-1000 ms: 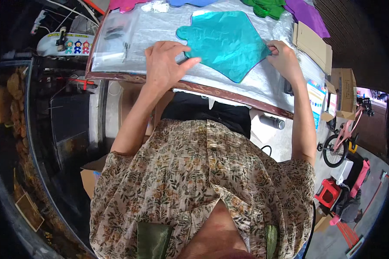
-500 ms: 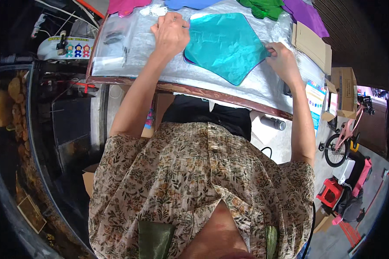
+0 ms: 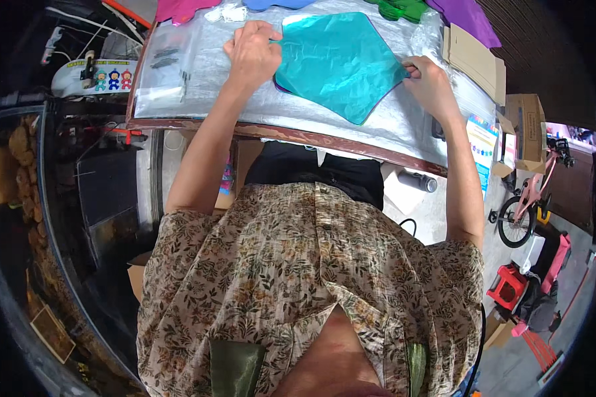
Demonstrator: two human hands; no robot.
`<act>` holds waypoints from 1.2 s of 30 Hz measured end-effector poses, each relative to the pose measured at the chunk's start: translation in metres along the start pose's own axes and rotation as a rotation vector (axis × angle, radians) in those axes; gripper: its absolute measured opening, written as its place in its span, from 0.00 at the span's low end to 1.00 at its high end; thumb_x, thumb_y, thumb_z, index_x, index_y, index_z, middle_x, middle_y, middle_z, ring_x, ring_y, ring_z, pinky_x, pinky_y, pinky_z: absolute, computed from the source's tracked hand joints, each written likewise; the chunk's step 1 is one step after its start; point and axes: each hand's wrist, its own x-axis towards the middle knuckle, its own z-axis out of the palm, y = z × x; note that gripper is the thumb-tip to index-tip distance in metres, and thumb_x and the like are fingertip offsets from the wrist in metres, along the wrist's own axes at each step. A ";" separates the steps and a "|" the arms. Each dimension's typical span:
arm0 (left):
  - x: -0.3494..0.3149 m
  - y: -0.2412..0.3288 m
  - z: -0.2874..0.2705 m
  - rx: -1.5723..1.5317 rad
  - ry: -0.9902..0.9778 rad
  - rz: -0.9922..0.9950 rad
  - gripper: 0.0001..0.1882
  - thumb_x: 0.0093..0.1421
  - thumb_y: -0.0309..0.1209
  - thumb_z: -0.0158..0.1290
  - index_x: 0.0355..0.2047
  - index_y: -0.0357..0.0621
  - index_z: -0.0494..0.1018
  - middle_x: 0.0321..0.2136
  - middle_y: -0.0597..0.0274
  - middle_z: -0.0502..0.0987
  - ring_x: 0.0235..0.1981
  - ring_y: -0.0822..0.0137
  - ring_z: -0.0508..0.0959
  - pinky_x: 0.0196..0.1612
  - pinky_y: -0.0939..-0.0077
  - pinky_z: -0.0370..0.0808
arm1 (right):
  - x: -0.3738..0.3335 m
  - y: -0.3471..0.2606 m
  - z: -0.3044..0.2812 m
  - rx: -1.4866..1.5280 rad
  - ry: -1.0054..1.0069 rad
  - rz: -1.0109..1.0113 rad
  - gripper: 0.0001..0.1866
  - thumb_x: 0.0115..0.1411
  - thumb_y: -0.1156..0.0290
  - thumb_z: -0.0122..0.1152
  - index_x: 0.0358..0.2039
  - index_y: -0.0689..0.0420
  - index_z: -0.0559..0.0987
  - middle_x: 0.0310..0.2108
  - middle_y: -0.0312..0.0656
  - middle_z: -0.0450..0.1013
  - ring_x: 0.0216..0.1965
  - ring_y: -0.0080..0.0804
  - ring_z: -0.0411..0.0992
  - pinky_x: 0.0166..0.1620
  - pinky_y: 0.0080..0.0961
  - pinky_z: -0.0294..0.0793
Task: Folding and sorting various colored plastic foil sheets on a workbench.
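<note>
On the counter [image 3: 298,136], the right hand [image 3: 432,86] pinches the right corner of the teal sheet [image 3: 341,66], which spreads leftward, widest left to right, toward the slightly farther left hand [image 3: 253,53], bent at its left edge; whether that one grips, I cannot tell.

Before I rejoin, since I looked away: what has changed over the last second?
The left hand moved away from the body, along the left side of the teal sheet; the sheet's rounded left tab no longer shows. The right hand still pinches the right corner.
</note>
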 end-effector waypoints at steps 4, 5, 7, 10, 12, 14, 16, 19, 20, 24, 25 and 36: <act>-0.001 0.000 0.001 -0.020 -0.010 -0.004 0.11 0.52 0.28 0.54 0.34 0.50 0.83 0.47 0.64 0.76 0.51 0.56 0.73 0.54 0.52 0.60 | 0.000 0.002 0.000 -0.027 0.007 0.005 0.20 0.51 0.81 0.64 0.47 0.63 0.80 0.43 0.50 0.78 0.41 0.37 0.79 0.48 0.30 0.78; 0.000 0.000 0.001 -0.024 -0.015 -0.008 0.11 0.52 0.28 0.54 0.35 0.50 0.83 0.47 0.64 0.76 0.51 0.56 0.73 0.54 0.52 0.60 | 0.001 0.003 0.000 -0.028 0.007 0.003 0.20 0.51 0.81 0.64 0.47 0.63 0.80 0.43 0.50 0.78 0.41 0.37 0.79 0.48 0.30 0.78; 0.000 -0.001 0.000 -0.023 -0.022 -0.011 0.11 0.52 0.29 0.54 0.35 0.50 0.83 0.47 0.64 0.76 0.51 0.56 0.73 0.54 0.51 0.60 | 0.002 0.005 -0.002 -0.035 -0.028 -0.002 0.18 0.54 0.79 0.62 0.47 0.63 0.80 0.44 0.51 0.78 0.42 0.40 0.79 0.49 0.32 0.78; 0.000 -0.003 -0.001 -0.023 -0.041 -0.013 0.12 0.53 0.29 0.53 0.36 0.51 0.83 0.47 0.64 0.76 0.50 0.55 0.73 0.54 0.51 0.60 | 0.013 0.007 0.001 -0.118 -0.029 -0.016 0.16 0.57 0.76 0.58 0.47 0.63 0.80 0.43 0.53 0.78 0.42 0.44 0.79 0.49 0.35 0.77; 0.000 -0.003 -0.004 -0.039 -0.037 -0.008 0.13 0.53 0.29 0.53 0.37 0.52 0.83 0.47 0.63 0.76 0.50 0.55 0.73 0.54 0.50 0.60 | 0.027 0.010 0.006 -0.276 0.002 -0.029 0.15 0.60 0.73 0.54 0.46 0.63 0.81 0.41 0.56 0.79 0.41 0.49 0.79 0.49 0.37 0.77; -0.002 0.000 -0.004 -0.049 -0.040 -0.002 0.13 0.53 0.29 0.53 0.37 0.53 0.83 0.47 0.63 0.76 0.50 0.55 0.73 0.55 0.50 0.60 | 0.047 0.003 0.012 -0.256 0.007 0.008 0.15 0.61 0.72 0.52 0.44 0.62 0.82 0.38 0.57 0.79 0.39 0.53 0.78 0.49 0.39 0.77; -0.002 0.000 -0.006 -0.032 -0.032 0.018 0.13 0.53 0.29 0.53 0.38 0.53 0.83 0.47 0.63 0.76 0.51 0.55 0.73 0.54 0.50 0.60 | 0.067 0.010 0.017 -0.231 0.014 0.040 0.15 0.62 0.71 0.50 0.43 0.62 0.82 0.36 0.58 0.79 0.38 0.57 0.78 0.48 0.41 0.77; 0.001 0.004 -0.002 -0.011 -0.023 0.037 0.14 0.53 0.29 0.53 0.38 0.52 0.83 0.48 0.63 0.76 0.51 0.55 0.73 0.54 0.50 0.60 | 0.090 0.033 0.025 -0.162 0.027 0.015 0.15 0.61 0.73 0.50 0.41 0.63 0.84 0.29 0.53 0.80 0.32 0.49 0.79 0.41 0.37 0.77; 0.001 0.005 0.000 0.006 -0.016 0.034 0.14 0.53 0.29 0.53 0.38 0.52 0.83 0.48 0.63 0.75 0.51 0.55 0.73 0.54 0.50 0.60 | 0.091 0.029 0.024 -0.162 0.024 0.010 0.15 0.61 0.73 0.50 0.41 0.63 0.84 0.29 0.53 0.80 0.32 0.49 0.79 0.41 0.37 0.77; -0.002 0.004 0.000 0.023 0.014 0.037 0.13 0.52 0.28 0.54 0.37 0.50 0.83 0.48 0.63 0.76 0.51 0.56 0.72 0.55 0.51 0.60 | 0.092 0.016 0.017 0.056 -0.115 0.162 0.15 0.60 0.73 0.52 0.40 0.64 0.84 0.28 0.45 0.79 0.29 0.35 0.77 0.36 0.29 0.75; -0.002 0.005 0.001 0.021 0.022 0.045 0.13 0.52 0.28 0.54 0.37 0.50 0.83 0.48 0.63 0.76 0.51 0.56 0.72 0.54 0.51 0.60 | 0.091 0.016 0.018 0.081 -0.093 0.143 0.15 0.59 0.73 0.52 0.40 0.64 0.84 0.27 0.43 0.79 0.29 0.32 0.76 0.36 0.27 0.74; -0.001 0.006 0.001 -0.001 0.017 0.038 0.13 0.53 0.26 0.53 0.37 0.49 0.83 0.49 0.62 0.77 0.51 0.56 0.73 0.55 0.50 0.60 | 0.091 0.018 0.020 0.180 -0.109 0.133 0.15 0.57 0.74 0.55 0.41 0.66 0.84 0.27 0.39 0.78 0.30 0.27 0.73 0.35 0.24 0.73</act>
